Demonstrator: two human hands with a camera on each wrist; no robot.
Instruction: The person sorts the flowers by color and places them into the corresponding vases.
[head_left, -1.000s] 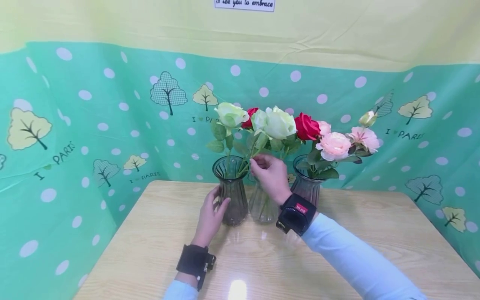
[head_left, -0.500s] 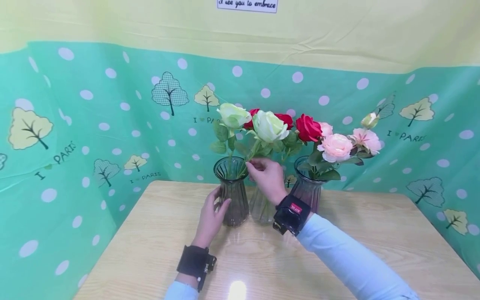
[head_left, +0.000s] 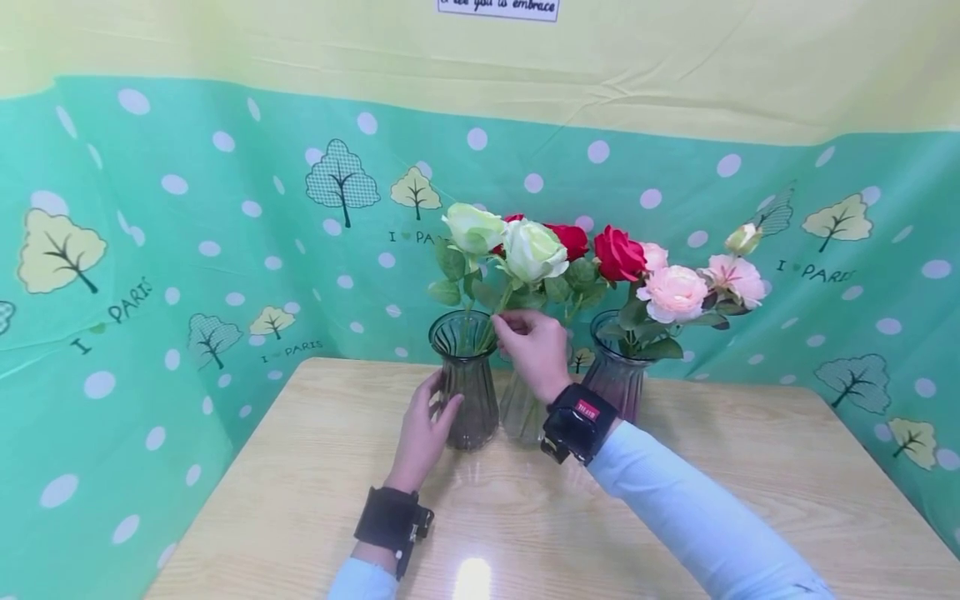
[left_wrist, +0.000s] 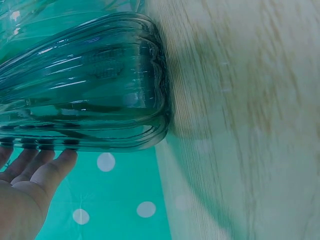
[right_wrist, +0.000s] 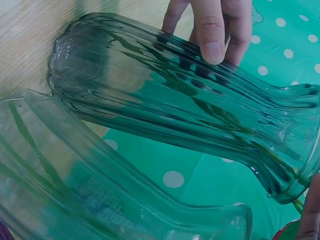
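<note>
My left hand [head_left: 423, 429] holds the dark grey ribbed glass vase [head_left: 470, 400] from its left side, thumb in front and fingers along the wall. In the right wrist view that thumb lies on the upright vase [right_wrist: 165, 100], with green stems showing inside. At the vase's rim, my right hand [head_left: 534, 346] pinches the stem of a pale green rose [head_left: 534, 252]. Its lower stem slants into the vase mouth. Another pale green rose [head_left: 474, 227] stands in the same vase. The right fingertips are partly hidden among the leaves.
A clear glass vase [head_left: 517, 412] with red roses [head_left: 567, 240] stands right beside the grey one, partly behind my right hand. Further right, a purplish-grey vase [head_left: 618, 379] holds pink flowers [head_left: 675, 293] and a red rose [head_left: 620, 254]. A patterned green cloth [head_left: 247, 242] hangs behind the wooden table [head_left: 300, 500].
My right hand has moved slightly left with the pinched pale green rose, whose bloom has shifted left, uncovering a red rose behind it. The left hand and the grey vase stay in place.
</note>
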